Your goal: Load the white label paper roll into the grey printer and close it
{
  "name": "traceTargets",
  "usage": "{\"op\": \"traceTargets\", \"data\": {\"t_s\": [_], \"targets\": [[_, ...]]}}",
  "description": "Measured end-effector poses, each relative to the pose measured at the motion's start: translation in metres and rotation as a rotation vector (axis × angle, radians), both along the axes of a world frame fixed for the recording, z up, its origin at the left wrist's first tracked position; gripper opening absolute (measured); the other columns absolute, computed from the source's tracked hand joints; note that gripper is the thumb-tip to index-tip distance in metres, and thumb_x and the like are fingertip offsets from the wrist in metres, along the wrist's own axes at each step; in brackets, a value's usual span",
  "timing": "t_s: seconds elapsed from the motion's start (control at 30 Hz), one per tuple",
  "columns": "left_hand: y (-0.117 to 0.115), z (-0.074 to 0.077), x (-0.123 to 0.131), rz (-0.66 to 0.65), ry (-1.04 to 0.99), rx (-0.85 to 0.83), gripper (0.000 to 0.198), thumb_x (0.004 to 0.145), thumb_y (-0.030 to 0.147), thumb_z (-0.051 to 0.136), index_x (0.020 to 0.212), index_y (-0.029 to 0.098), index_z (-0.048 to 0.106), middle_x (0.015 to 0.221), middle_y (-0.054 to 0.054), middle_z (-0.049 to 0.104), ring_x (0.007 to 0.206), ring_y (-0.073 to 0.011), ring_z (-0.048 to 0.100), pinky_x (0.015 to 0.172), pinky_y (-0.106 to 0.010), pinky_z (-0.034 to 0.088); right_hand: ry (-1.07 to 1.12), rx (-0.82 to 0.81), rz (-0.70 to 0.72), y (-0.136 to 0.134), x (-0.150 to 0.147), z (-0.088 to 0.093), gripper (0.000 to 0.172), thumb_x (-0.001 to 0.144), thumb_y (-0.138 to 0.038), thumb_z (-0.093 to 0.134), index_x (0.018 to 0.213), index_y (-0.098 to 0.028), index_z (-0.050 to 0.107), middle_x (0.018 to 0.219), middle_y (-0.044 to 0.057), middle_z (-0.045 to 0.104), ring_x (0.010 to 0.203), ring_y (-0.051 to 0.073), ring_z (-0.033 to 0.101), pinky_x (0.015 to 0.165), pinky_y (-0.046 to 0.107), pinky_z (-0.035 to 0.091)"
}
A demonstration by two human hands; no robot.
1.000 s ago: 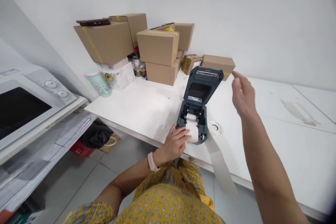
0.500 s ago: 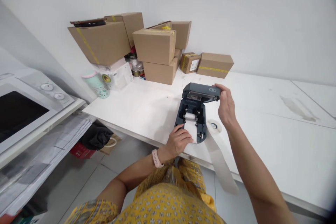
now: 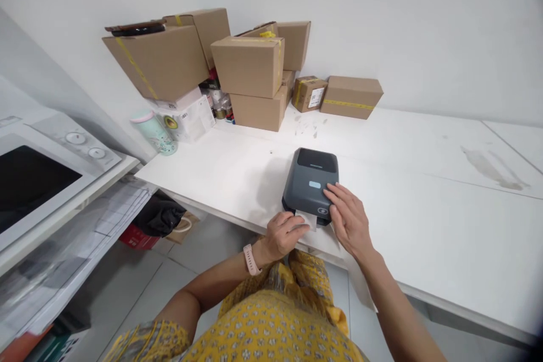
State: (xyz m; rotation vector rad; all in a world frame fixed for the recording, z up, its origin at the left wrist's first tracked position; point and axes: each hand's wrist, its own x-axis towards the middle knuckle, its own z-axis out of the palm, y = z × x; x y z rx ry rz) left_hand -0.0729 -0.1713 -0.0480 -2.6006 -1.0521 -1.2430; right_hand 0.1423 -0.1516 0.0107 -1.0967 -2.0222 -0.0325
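Note:
A dark grey label printer [image 3: 311,184] sits near the front edge of the white table with its lid down. From the slot at its front comes a short piece of white label paper [image 3: 309,219]. My left hand [image 3: 284,236], with a pink band on the wrist, pinches that paper between thumb and fingers. My right hand [image 3: 350,218] rests with fingers stretched out on the right front part of the lid. Partly hidden behind my right arm, a long paper strip [image 3: 360,283] hangs off the table edge.
Cardboard boxes [image 3: 248,68] are stacked at the back left of the table [image 3: 424,181], with two smaller ones beside them along the wall. A mint-green tumbler [image 3: 156,134] stands at the left end. Further left is a white microwave [image 3: 42,164] on a shelf.
The printer's lid has swung from raised to down. My right hand has come down and forward with it onto the lid. My left hand stays at the paper in front.

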Motion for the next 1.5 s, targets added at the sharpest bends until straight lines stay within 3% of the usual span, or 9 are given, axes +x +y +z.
{"op": "traceTargets", "data": {"t_s": [0.13, 0.27, 0.4, 0.47, 0.9, 1.1, 1.23, 1.33, 1.5], "targets": [[-0.003, -0.002, -0.002, 0.062, -0.021, 0.116, 0.022, 0.091, 0.027, 0.062, 0.112, 0.029, 0.069, 0.116, -0.006, 0.070, 0.112, -0.0203, 0.060, 0.099, -0.039, 0.050, -0.207, 0.038, -0.075, -0.014, -0.003, -0.010, 0.055, 0.098, -0.017, 0.046, 0.152, -0.025, 0.037, 0.144, 0.009, 0.058, 0.138, 0.026, 0.048, 0.115, 0.052, 0.034], [0.019, 0.008, -0.016, 0.016, 0.173, 0.107, 0.074, 0.087, 0.058, 0.061, 0.144, 0.013, 0.045, 0.150, -0.020, 0.045, 0.147, -0.0361, 0.030, 0.117, -0.059, 0.033, -0.376, -0.015, -0.095, -0.023, -0.003, 0.001, 0.064, 0.100, -0.029, 0.047, 0.158, -0.021, 0.023, 0.151, 0.011, 0.050, 0.142, 0.026, 0.043, 0.119, 0.053, 0.027], [0.047, 0.022, -0.032, -0.096, 0.394, -0.008, 0.077, 0.091, 0.045, 0.061, 0.153, 0.015, 0.027, 0.159, -0.018, 0.031, 0.154, -0.0313, 0.013, 0.123, -0.058, 0.021, -0.509, -0.062, -0.027, -0.026, 0.000, 0.007, 0.095, 0.090, -0.053, 0.060, 0.160, -0.011, 0.011, 0.157, 0.020, 0.037, 0.145, 0.034, 0.036, 0.120, 0.055, 0.026], [0.055, 0.023, -0.034, -0.145, 0.367, 0.000, 0.068, 0.094, 0.037, 0.057, 0.152, 0.017, 0.028, 0.157, -0.017, 0.036, 0.154, -0.0282, 0.012, 0.124, -0.056, 0.020, -0.532, -0.070, -0.036, -0.027, -0.003, 0.003, 0.104, 0.086, -0.050, 0.066, 0.159, -0.006, 0.006, 0.160, 0.024, 0.029, 0.148, 0.038, 0.030, 0.120, 0.055, 0.027], [0.062, -0.006, -0.015, -0.155, 0.005, 0.060, 0.053, 0.086, 0.012, 0.046, 0.138, 0.019, 0.046, 0.140, -0.013, 0.055, 0.147, -0.0270, 0.033, 0.119, -0.056, 0.034, -0.297, 0.028, -0.330, -0.022, -0.039, -0.043, 0.075, 0.095, -0.008, 0.043, 0.160, -0.015, 0.006, 0.162, 0.016, 0.029, 0.151, 0.032, 0.024, 0.109, 0.054, 0.047], [0.057, 0.011, -0.014, -0.173, -0.048, -0.038, 0.046, 0.091, 0.023, 0.050, 0.137, 0.021, 0.047, 0.141, -0.013, 0.054, 0.146, -0.0269, 0.035, 0.118, -0.055, 0.034, -0.245, -0.059, -0.303, -0.026, -0.037, -0.032, 0.081, 0.092, -0.005, 0.045, 0.160, -0.019, 0.005, 0.158, 0.017, 0.037, 0.150, 0.031, 0.026, 0.110, 0.055, 0.046], [0.014, 0.032, -0.022, -0.125, -0.264, -0.355, 0.032, 0.090, 0.037, 0.057, 0.116, 0.019, 0.062, 0.132, -0.014, 0.059, 0.131, -0.0301, 0.050, 0.108, -0.052, 0.042, -0.224, -0.208, -0.154, -0.032, -0.022, -0.009, 0.081, 0.087, -0.001, 0.040, 0.160, -0.022, 0.011, 0.160, 0.013, 0.035, 0.151, 0.029, 0.025, 0.115, 0.056, 0.038], [-0.022, 0.037, -0.017, 0.109, -0.740, -0.712, 0.039, 0.097, 0.041, 0.043, 0.072, 0.018, 0.062, 0.079, -0.006, 0.064, 0.078, -0.0181, 0.061, 0.074, -0.034, 0.051, -0.207, -0.246, -0.103, -0.035, -0.015, 0.002, 0.078, 0.087, 0.000, 0.035, 0.159, -0.025, 0.017, 0.160, 0.010, 0.036, 0.151, 0.026, 0.026, 0.118, 0.056, 0.033], [-0.019, 0.040, 0.009, -0.114, -0.941, -1.691, 0.050, 0.084, 0.060, 0.055, 0.084, 0.013, 0.071, 0.073, -0.004, 0.061, 0.056, -0.0108, 0.052, 0.048, -0.023, 0.036, -0.220, -0.229, -0.137, -0.035, -0.016, 0.005, 0.066, 0.093, -0.007, 0.034, 0.156, -0.025, 0.026, 0.156, 0.010, 0.043, 0.147, 0.026, 0.035, 0.118, 0.057, 0.030]]}}
